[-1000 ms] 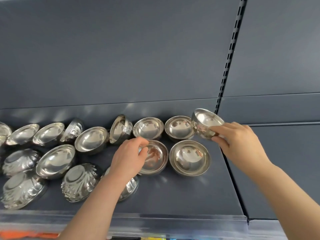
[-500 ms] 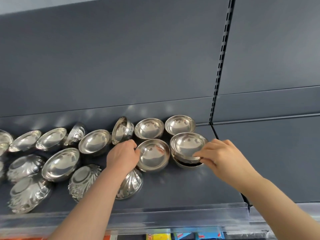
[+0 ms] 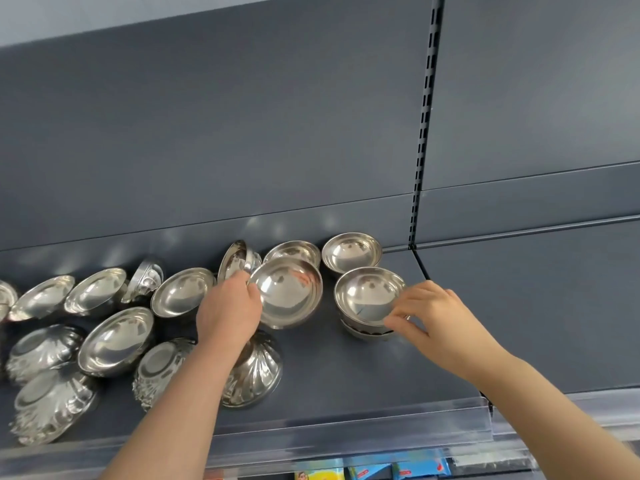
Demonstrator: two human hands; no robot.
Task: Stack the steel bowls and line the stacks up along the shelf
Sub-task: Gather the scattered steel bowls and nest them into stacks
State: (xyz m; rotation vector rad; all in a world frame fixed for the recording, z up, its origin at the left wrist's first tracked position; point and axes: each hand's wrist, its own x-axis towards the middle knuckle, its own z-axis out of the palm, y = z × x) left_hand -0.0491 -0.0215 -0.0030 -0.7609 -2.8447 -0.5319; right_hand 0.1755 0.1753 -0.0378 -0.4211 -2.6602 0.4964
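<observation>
Several steel bowls lie scattered on a dark grey shelf (image 3: pixel 346 386). My left hand (image 3: pixel 230 308) grips the left rim of a plain steel bowl (image 3: pixel 289 294) and holds it tilted, lifted off the shelf. Right of it stands a small stack of bowls (image 3: pixel 367 299), one nested in another. My right hand (image 3: pixel 433 315) pinches the stack's top bowl at its right rim. Behind, two plain bowls (image 3: pixel 351 252) sit upright by the back wall, and one bowl (image 3: pixel 235 259) stands on its edge.
Fluted bowls (image 3: pixel 254 372) lie upside down at the front left, with more plain bowls (image 3: pixel 116 341) beyond them. A clear plastic lip (image 3: pixel 363 431) runs along the shelf's front edge. A slotted upright (image 3: pixel 424 133) divides the back panel. Colourful packages (image 3: pixel 374 471) show below.
My right hand brought a bowl down from the back right and set it into the front right bowl. My left hand took the middle bowl by its rim and lifted it, tilted.
</observation>
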